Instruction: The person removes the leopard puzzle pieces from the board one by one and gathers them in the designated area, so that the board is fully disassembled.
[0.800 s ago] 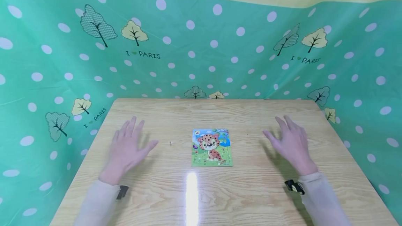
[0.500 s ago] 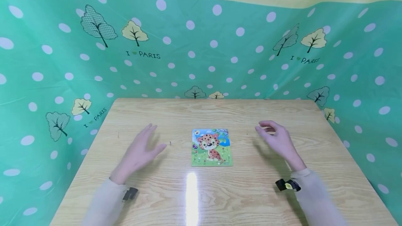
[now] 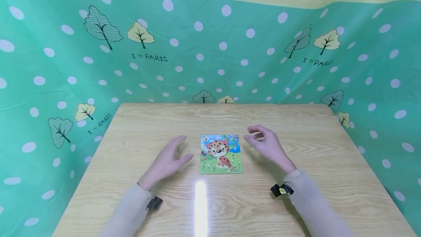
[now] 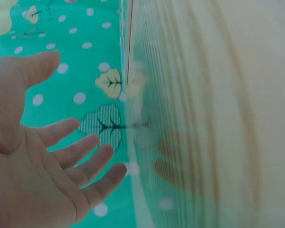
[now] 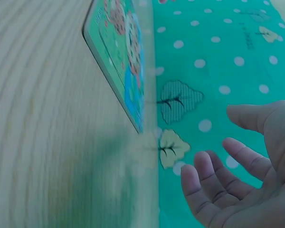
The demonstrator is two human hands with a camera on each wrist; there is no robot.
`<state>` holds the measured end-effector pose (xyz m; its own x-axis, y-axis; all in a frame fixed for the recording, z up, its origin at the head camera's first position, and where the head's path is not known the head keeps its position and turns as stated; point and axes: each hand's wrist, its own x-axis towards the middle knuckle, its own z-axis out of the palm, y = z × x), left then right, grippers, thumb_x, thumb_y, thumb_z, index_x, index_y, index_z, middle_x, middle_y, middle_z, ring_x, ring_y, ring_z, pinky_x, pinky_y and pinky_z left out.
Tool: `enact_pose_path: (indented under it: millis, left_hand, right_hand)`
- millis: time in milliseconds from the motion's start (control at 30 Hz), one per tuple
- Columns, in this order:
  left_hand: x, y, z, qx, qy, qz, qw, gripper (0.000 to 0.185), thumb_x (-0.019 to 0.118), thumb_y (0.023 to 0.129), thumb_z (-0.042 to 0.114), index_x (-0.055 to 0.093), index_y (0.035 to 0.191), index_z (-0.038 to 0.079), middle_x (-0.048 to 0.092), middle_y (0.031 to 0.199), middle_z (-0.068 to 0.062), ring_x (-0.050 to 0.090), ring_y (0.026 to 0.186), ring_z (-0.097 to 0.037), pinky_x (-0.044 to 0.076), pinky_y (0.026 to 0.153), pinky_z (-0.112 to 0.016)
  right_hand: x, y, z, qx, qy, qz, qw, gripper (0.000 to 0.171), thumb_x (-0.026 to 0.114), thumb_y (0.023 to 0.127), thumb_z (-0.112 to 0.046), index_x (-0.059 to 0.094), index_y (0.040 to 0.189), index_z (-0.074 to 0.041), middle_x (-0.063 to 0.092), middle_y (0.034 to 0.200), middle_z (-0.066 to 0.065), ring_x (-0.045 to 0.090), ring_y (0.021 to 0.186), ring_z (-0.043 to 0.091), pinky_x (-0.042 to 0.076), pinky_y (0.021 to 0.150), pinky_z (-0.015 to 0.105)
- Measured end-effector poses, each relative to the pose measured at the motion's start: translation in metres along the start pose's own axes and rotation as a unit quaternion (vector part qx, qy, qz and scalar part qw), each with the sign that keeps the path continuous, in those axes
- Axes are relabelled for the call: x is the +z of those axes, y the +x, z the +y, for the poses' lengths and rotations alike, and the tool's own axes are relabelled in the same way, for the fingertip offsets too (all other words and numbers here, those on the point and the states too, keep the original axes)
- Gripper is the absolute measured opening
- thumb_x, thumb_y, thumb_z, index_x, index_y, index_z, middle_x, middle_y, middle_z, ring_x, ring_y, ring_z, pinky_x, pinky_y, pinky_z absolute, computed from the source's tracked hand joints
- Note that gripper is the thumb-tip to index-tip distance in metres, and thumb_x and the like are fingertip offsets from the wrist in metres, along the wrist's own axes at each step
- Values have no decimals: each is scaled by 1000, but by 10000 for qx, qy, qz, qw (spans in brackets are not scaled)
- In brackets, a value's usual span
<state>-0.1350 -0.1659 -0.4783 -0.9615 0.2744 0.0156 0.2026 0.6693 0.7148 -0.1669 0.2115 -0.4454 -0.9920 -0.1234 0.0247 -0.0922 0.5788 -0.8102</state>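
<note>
Wooden table [image 3: 296, 200] carries the leopard puzzle [image 3: 221, 154] flat at centre, my left hand [image 3: 168, 161] and right hand [image 3: 267, 146] flanking it, both empty with loose fingers; a clumsy edge lift could spill its pieces.

Bright, even light from above; a white glare streak sits on the table [image 3: 201, 204]. Soft shadows beneath both hands. Wrist views smear with motion blur, and the head view bends at the edges.
</note>
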Motion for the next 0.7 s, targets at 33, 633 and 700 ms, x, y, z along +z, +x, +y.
enact_pose_path:
  millis: [33, 633, 700]
  left_hand:
    - [2, 1, 2, 13, 30, -31, 10000, 86, 72, 99, 47, 36, 164, 5, 38, 170, -19, 37, 157, -44, 30, 128, -64]
    - [19, 15, 18, 247, 468, -685, 9962, 79, 71, 100, 44, 41, 163, 6, 35, 172, -19, 36, 158, -44, 29, 128, -65]
    - [20, 17, 19, 288, 420, -710, 9962, 78, 72, 100, 44, 43, 162, 6, 36, 172, -19, 37, 157, -44, 29, 128, -66]
  right_hand:
    - [4, 1, -1, -11, 10, -68, 10000, 47, 75, 101, -29, 66, 139, -4, 69, 137, 20, 70, 113, 33, 62, 86, 34]
    - [47, 12, -14, -90, -61, -692, 9975, 44, 77, 99, -28, 68, 137, -8, 73, 129, 11, 70, 107, 25, 63, 85, 35]
    - [52, 13, -16, -143, -110, -730, 9972, 43, 78, 99, -29, 69, 136, -8, 75, 126, 10, 70, 103, 23, 61, 82, 33]
